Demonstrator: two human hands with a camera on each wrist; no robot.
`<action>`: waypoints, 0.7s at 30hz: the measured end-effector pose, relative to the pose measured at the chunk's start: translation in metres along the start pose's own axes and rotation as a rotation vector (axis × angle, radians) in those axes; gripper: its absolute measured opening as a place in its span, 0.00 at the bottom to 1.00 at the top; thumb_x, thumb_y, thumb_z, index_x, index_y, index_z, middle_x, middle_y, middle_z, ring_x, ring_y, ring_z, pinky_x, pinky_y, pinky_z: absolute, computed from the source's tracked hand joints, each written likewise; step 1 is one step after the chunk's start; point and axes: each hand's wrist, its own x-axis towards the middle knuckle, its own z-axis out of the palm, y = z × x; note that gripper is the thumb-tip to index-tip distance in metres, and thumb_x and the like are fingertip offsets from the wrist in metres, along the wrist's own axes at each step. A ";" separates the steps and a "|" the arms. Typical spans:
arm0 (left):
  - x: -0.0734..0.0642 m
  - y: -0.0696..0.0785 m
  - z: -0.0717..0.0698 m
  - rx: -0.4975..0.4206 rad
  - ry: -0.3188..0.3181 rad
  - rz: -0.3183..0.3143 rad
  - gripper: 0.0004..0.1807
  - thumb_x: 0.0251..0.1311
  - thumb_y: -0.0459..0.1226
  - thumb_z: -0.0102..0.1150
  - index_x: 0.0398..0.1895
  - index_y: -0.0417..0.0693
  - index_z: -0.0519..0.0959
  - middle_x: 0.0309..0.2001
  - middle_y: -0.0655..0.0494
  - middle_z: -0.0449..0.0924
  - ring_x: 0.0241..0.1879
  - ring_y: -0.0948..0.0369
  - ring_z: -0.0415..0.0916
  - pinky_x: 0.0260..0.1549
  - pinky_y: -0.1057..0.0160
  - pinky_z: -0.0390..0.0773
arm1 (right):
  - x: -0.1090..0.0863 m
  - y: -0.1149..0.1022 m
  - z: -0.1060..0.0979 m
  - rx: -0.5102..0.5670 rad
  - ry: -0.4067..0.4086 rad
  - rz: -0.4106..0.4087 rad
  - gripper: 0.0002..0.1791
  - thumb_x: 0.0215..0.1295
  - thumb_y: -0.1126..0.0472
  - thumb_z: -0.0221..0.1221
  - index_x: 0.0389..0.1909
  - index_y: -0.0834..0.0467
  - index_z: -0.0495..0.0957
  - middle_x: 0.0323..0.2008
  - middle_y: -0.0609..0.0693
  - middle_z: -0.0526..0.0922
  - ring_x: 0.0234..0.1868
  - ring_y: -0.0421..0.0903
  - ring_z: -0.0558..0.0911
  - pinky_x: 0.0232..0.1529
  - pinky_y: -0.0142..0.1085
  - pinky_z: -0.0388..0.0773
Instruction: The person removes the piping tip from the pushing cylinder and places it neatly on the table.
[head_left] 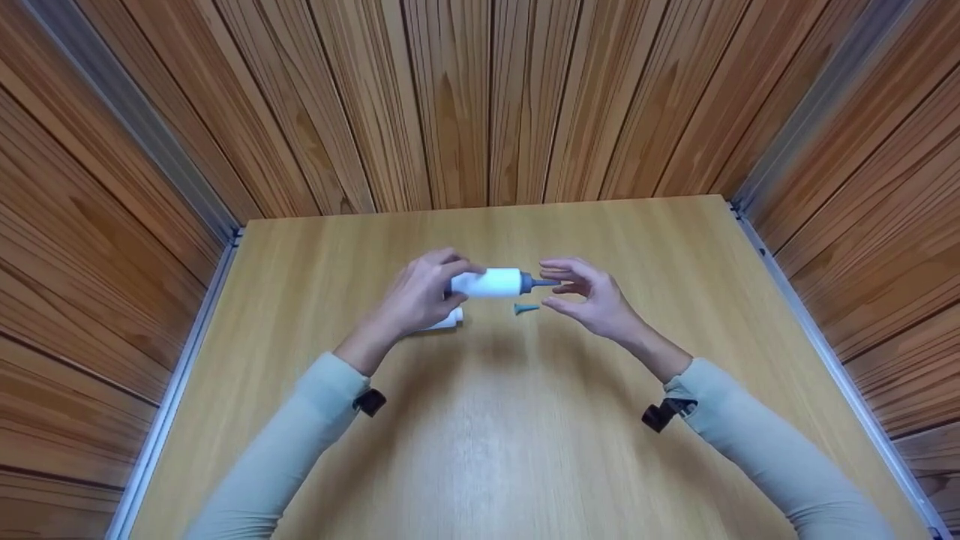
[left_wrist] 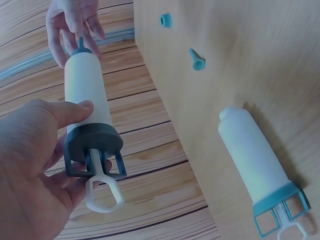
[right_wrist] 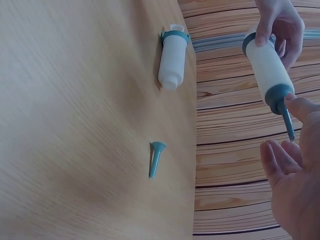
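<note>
My left hand point(head_left: 424, 292) grips a white icing syringe point(head_left: 495, 282) around its barrel, held level above the table. Its dark teal collar and white ring-shaped plunger handle point(left_wrist: 105, 196) show behind the thumb in the left wrist view. A slim teal nozzle point(right_wrist: 287, 120) is fitted on the front end and points toward my right hand point(head_left: 596, 298). That hand has thumb and fingers spread around the nozzle, the thumb close to its base in the right wrist view, with a gap to the fingertips.
On the table point(head_left: 480, 450) lie a second white syringe point(left_wrist: 255, 160) with a teal collar, a loose teal cone nozzle point(head_left: 526, 308) and a small teal ring-like fitting point(left_wrist: 166, 20). Wood-panelled walls point(head_left: 450, 105) border the back and both sides.
</note>
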 end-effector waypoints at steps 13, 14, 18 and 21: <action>0.003 0.014 0.005 -0.009 0.016 0.047 0.21 0.71 0.34 0.76 0.66 0.47 0.88 0.63 0.43 0.89 0.63 0.42 0.88 0.67 0.40 0.89 | 0.003 -0.010 0.009 0.021 0.027 0.027 0.25 0.72 0.73 0.71 0.68 0.69 0.82 0.64 0.68 0.87 0.57 0.35 0.91 0.63 0.31 0.89; 0.003 0.014 0.005 -0.008 0.021 0.050 0.21 0.71 0.34 0.76 0.65 0.47 0.88 0.63 0.43 0.89 0.63 0.42 0.88 0.67 0.40 0.89 | 0.003 -0.011 0.009 0.024 0.028 0.027 0.23 0.72 0.73 0.71 0.67 0.68 0.83 0.63 0.68 0.88 0.56 0.35 0.91 0.62 0.30 0.89; 0.002 0.015 0.005 -0.009 0.028 0.052 0.21 0.71 0.33 0.76 0.65 0.47 0.89 0.63 0.43 0.89 0.64 0.42 0.88 0.67 0.40 0.89 | 0.005 -0.012 0.010 0.035 0.028 0.023 0.19 0.73 0.73 0.71 0.63 0.69 0.85 0.60 0.68 0.89 0.55 0.34 0.91 0.60 0.27 0.88; 0.001 0.016 0.005 -0.012 0.022 0.045 0.21 0.72 0.34 0.76 0.66 0.48 0.88 0.63 0.43 0.89 0.65 0.42 0.88 0.68 0.40 0.88 | 0.004 -0.012 0.011 0.036 0.028 0.020 0.19 0.72 0.74 0.71 0.62 0.69 0.86 0.60 0.68 0.89 0.54 0.33 0.91 0.60 0.27 0.88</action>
